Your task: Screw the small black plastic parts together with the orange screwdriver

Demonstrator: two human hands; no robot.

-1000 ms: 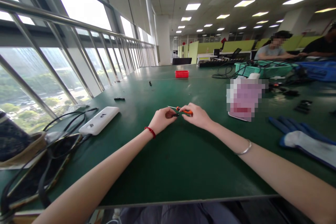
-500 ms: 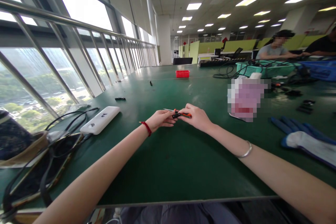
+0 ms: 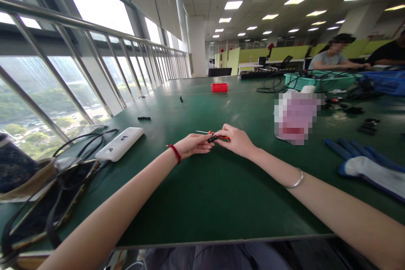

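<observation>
Over the middle of the green table (image 3: 202,202), my two hands meet with their fingertips nearly touching. My right hand (image 3: 236,140) is closed around the orange and black handle of a small screwdriver (image 3: 225,138). Its thin metal shaft points left, passing just above my left thumb. My left hand (image 3: 196,143) pinches a small black part (image 3: 211,139) between thumb and fingers, its other fingers loosely extended below. This part lies against the screwdriver, and fingers cover much of it, so its exact kind cannot be made out.
On the left lie a white power bank (image 3: 120,144), black cables (image 3: 91,137) and a dark tray-like object (image 3: 60,202). Small black pieces (image 3: 144,118) and a red bin (image 3: 219,87) sit farther back. To the right are a blue-white glove (image 3: 370,166), a green basket (image 3: 319,82) and a seated person (image 3: 330,59).
Both hands keep almost the same pose and grip on the screwdriver and the black part. The view has shifted very slightly.
</observation>
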